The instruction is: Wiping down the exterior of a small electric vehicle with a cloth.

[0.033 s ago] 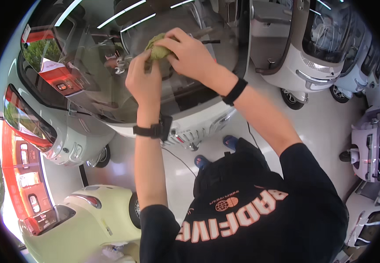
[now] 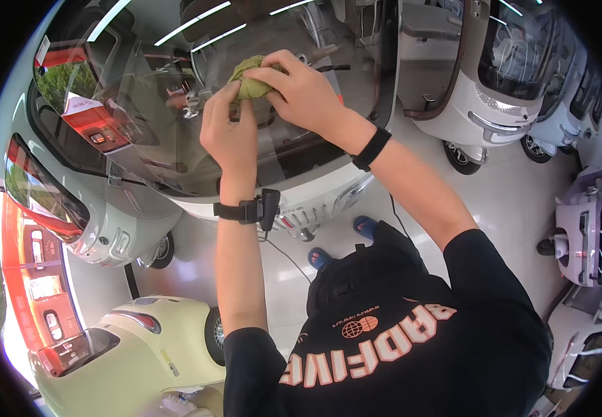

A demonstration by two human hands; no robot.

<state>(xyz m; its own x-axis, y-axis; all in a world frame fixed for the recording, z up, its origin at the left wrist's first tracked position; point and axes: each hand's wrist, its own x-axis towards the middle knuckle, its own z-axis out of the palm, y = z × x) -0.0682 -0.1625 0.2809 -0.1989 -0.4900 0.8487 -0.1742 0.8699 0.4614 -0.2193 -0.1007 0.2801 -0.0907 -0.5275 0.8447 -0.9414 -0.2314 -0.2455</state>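
Observation:
A crumpled green cloth [image 2: 252,78] is bunched between my two hands, in front of the dark windshield [image 2: 294,111] of a small white vehicle. My left hand [image 2: 228,128] pinches its lower left side between thumb and fingers. From the right, my right hand [image 2: 299,87] grips it with bent fingers, the thumb underneath. Whether the cloth touches the glass I cannot tell. Black straps circle both wrists, and the left one carries a small black device [image 2: 267,208].
Below the windshield is the white front panel [image 2: 315,215]. A pale yellow vehicle [image 2: 134,340] stands at the lower left, and a white one [image 2: 482,115] at the right. Thin dark cables [image 2: 287,254] run down toward the floor near my feet in blue sandals [image 2: 318,258].
Both hands have shifted slightly downward with the cloth. It looks a little more spread out between the fingers, and the left wrist has turned a little.

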